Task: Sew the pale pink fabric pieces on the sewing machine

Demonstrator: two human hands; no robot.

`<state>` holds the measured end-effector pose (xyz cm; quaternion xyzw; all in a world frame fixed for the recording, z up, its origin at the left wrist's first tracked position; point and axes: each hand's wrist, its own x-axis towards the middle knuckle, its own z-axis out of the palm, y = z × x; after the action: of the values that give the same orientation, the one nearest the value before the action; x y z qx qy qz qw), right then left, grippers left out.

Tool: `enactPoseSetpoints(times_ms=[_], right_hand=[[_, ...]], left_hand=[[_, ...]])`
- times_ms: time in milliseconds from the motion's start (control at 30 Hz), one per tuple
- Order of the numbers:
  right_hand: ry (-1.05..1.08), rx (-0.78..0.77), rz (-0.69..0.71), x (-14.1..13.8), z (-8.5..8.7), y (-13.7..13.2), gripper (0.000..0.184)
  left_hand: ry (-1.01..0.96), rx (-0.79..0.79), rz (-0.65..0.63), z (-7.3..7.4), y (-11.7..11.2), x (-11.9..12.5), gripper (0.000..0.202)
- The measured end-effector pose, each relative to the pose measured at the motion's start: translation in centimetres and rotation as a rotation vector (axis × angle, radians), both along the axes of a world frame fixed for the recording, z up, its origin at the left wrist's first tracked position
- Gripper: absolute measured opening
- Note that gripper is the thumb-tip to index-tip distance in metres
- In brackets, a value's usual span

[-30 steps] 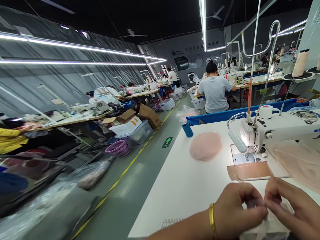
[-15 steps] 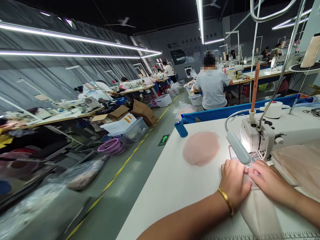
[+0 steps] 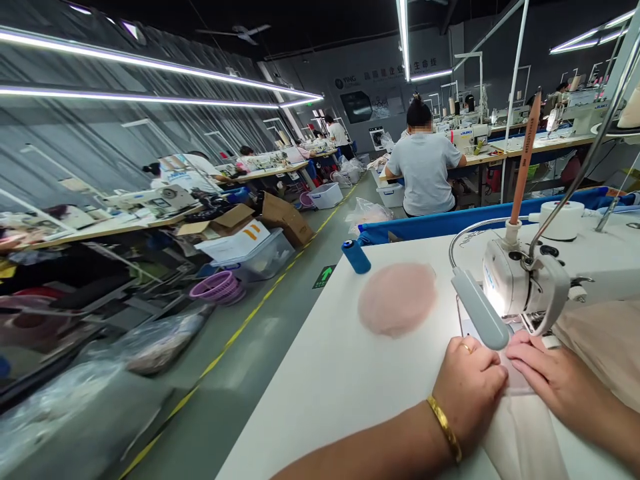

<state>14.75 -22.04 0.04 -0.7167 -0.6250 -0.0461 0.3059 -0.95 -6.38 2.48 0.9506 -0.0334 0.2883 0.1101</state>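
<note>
My left hand (image 3: 467, 383), with a gold bangle and a ring, rests curled on a strip of pale beige fabric (image 3: 520, 433) on the white table (image 3: 340, 380). My right hand (image 3: 543, 373) lies beside it, fingers pressed flat on the same fabric just in front of the sewing machine (image 3: 530, 280). Both hands sit under the machine's lamp, close to the needle area, which the lamp arm hides. A round pink fabric piece (image 3: 397, 298) lies left of the machine.
A blue thread spool (image 3: 356, 256) stands at the table's far left corner. More beige cloth (image 3: 605, 340) piles at the right. A person in a grey shirt (image 3: 424, 170) sits ahead. An aisle with a yellow line, boxes and a purple basket (image 3: 217, 288) runs left.
My hands moved forward from the near table edge up to the machine, bringing the beige fabric under the lamp; now they press it slightly closer to the needle area.
</note>
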Motion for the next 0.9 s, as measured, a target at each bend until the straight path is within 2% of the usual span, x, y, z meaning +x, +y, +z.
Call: enactPoseSetpoints(times_ms=[133, 267, 467, 767, 900], right_hand=[[-0.064, 0.001, 0.080, 0.1, 0.5, 0.1, 0.030], [-0.189, 0.034, 0.072, 0.3, 0.5, 0.3, 0.033], [-0.344, 0.072, 0.008, 0.9, 0.1, 0.5, 0.034], [-0.340, -0.006, -0.183, 1.5, -2.6, 0.6, 0.043], [-0.357, 0.003, -0.232, 1.2, -1.9, 0.7, 0.044]], left_hand=[[-0.012, 0.021, 0.031, 0.0, -0.1, -0.2, 0.007], [0.030, 0.049, 0.072, 0.3, -0.2, -0.3, 0.002], [0.075, 0.082, 0.109, 0.5, -0.1, 0.0, 0.010], [0.120, 0.083, 0.130, 0.2, -0.1, 0.6, 0.015], [0.135, 0.084, 0.142, 0.3, 0.0, 0.6, 0.016]])
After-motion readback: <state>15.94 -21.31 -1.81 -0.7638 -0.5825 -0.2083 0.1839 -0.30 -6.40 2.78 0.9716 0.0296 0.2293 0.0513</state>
